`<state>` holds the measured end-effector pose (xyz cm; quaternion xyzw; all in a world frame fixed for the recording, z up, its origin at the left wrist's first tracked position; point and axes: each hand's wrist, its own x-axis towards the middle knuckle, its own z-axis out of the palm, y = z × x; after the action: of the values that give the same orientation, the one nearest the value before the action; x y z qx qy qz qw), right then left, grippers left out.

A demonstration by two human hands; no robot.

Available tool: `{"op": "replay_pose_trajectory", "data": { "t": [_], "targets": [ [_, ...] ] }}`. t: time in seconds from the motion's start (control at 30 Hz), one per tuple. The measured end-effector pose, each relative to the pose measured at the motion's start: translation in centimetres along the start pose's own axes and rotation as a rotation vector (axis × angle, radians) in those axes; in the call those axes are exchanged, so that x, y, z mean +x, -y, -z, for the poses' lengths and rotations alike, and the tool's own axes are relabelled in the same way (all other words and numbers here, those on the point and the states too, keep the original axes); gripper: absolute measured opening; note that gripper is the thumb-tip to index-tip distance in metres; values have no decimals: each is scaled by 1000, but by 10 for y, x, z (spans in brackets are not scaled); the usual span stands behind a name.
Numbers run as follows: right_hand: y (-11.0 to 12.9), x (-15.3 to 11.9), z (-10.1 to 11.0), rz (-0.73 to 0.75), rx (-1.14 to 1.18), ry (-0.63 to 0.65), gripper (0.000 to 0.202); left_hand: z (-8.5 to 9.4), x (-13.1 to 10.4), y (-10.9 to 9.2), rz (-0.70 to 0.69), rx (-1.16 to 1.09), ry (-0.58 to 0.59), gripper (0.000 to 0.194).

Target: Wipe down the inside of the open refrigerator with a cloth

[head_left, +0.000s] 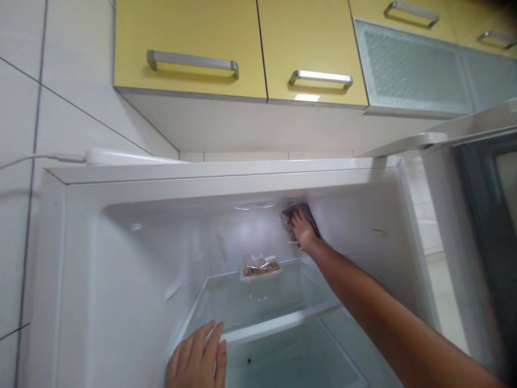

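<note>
My right hand (302, 229) reaches deep into an open fridge (234, 183). It lies over a dark, patterned cloth (311, 215), pressing it to the wall at the back right upper corner. Low in the view is my left hand (197, 358), by the left front part of a glass shelf (262, 307) with a white strip. Its fingers are stretched out and it holds nothing; whether it touches the shelf I cannot tell. A small clear-wrapped tray of brownish food (260, 267) sits at the back of the shelf.
The fridge door (476, 231) stands open on the right. Yellow wall cabinets (189, 32) with metal handles hang above the fridge, with a frosted-glass panel (412, 64) beside them. A small dark speck (249, 360) shows on the lower glass. White tiles (20, 118) cover the left wall.
</note>
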<state>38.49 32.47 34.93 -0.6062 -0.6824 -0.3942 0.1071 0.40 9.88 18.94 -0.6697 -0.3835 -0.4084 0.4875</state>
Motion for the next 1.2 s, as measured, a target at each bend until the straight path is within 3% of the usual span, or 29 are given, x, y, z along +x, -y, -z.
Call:
{"op": "replay_pose_trajectory", "data": {
  "t": [0.3,0.5,0.63,0.8,0.97,1.2],
  "targets": [
    [-5,-86,69,-37,-84,-69,56,14,8,-6,78,-53,51,24],
    [-11,-138,113,-18,-120,-102,50,22,11,-9,125,-62,127,24],
    [-13,-176,130,15,-166,-89,47,22,10,-10,159,-84,149,26],
    [-9,-218,136,39,-217,-84,50,16,6,-9,175,-125,161,28],
    [-3,-213,141,-9,-190,-57,49,19,9,-9,182,-131,140,27],
    [-6,-143,139,-109,-106,-127,49,22,10,-11,156,-89,82,24]
  ]
}}
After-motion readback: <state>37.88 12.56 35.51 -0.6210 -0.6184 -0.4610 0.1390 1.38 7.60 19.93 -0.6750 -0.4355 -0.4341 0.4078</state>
